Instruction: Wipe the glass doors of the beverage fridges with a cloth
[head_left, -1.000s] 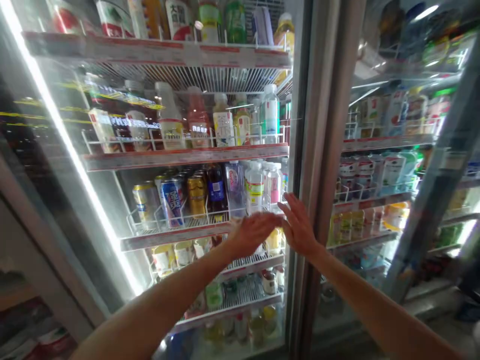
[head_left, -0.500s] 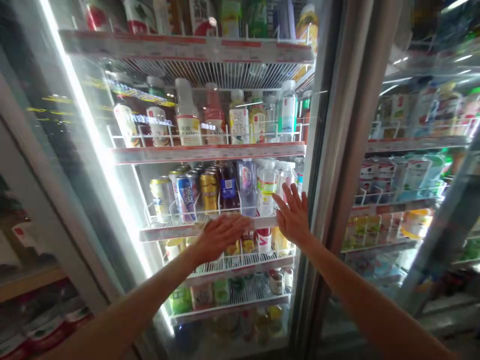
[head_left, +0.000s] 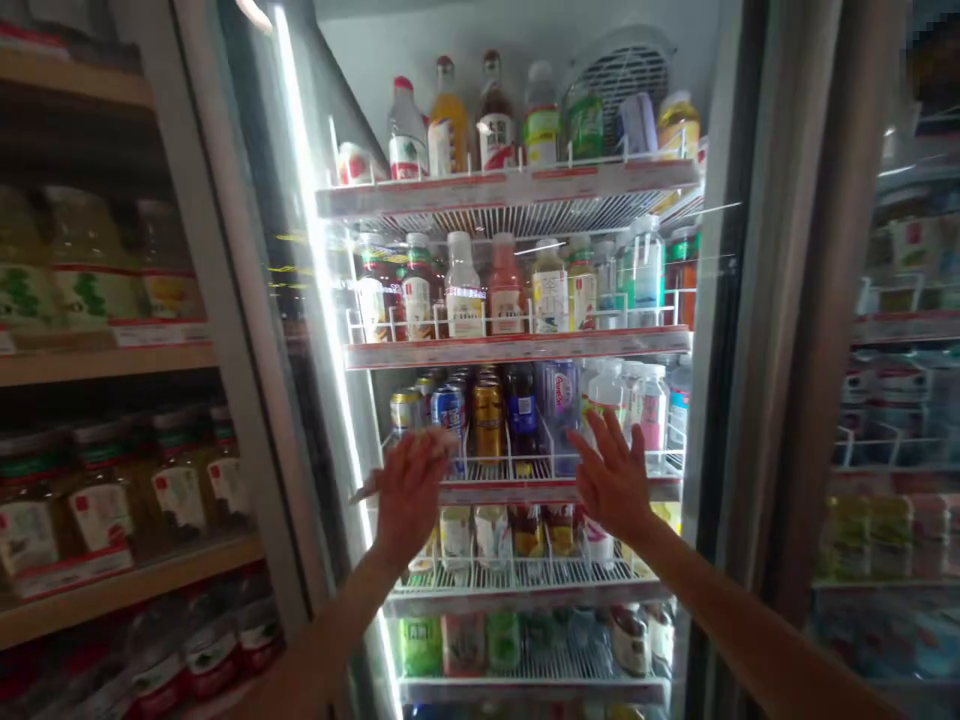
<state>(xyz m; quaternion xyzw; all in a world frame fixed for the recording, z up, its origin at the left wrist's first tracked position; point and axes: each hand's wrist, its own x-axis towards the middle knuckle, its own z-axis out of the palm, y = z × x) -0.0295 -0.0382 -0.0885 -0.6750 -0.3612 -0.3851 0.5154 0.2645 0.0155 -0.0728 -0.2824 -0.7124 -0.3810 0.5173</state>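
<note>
Both grips were released, fingers spread, holding nothing. The left hand (head_left: 409, 492) lay at the left end of the middle shelf (head_left: 525, 490), along its front edge, with upright cans (head_left: 487, 415) just above and beyond it. The right hand (head_left: 615, 482) sat nearer the clear bottles (head_left: 651, 405).

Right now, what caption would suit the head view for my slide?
Open left hand and open right hand raised before the cans in a lit drink cooler.

Can shelf (head_left: 551, 490): third tier down inside the cooler.
My left hand (head_left: 409, 497): before its left end.
My right hand (head_left: 615, 487): before its right end.
Cans (head_left: 487, 420): on its left half.
Wooden rack (head_left: 112, 362): well left of it.
</note>
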